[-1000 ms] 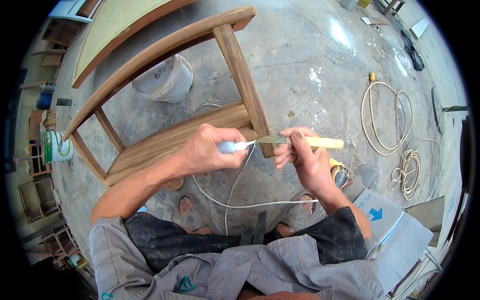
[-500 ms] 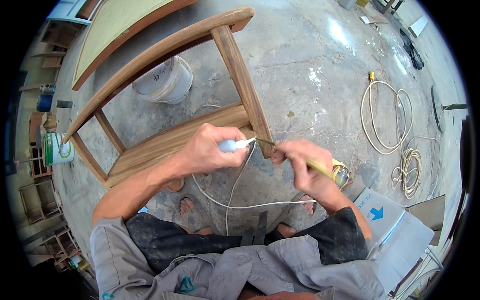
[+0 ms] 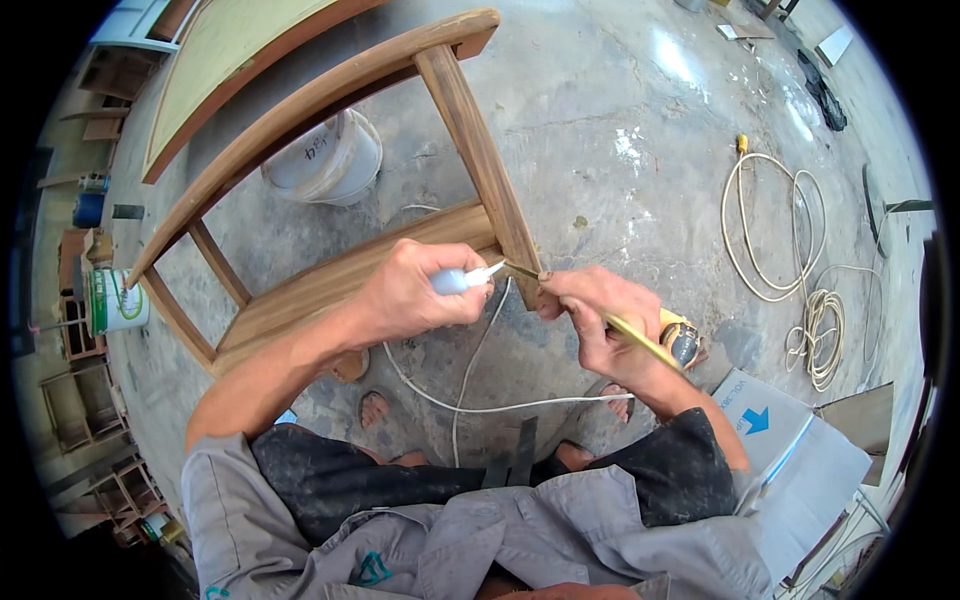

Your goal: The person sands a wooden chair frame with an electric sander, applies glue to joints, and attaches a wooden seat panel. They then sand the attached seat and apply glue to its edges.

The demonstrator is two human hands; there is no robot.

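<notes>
A small, pale translucent squeeze bottle (image 3: 449, 282) with a white pointed nozzle is gripped in my left hand (image 3: 405, 295), closed around it and tilted toward the right. Pinched in my right hand (image 3: 608, 305) is a slim tool with a yellow handle (image 3: 642, 342) and a thin dark end. The tool's end and the nozzle tip meet or nearly meet; whether they touch I cannot tell. Both hands are over the near right corner of a brown wooden furniture frame (image 3: 480, 150), which has a curved top rail, upright posts and a lower board (image 3: 350, 255).
A white bucket (image 3: 345, 165) stands behind the frame, near a pale panel (image 3: 235, 75). A white cable (image 3: 520, 408) crosses the floor by my feet. A yellow power tool (image 3: 678, 337), a cardboard box (image 3: 800, 450) and coiled cable (image 3: 820, 345) lie to the right.
Both hands have shifted slightly up and left, as has the frame in view. The yellow-handled tool, blurred before, is now sharper, its thin end still at the nozzle.
</notes>
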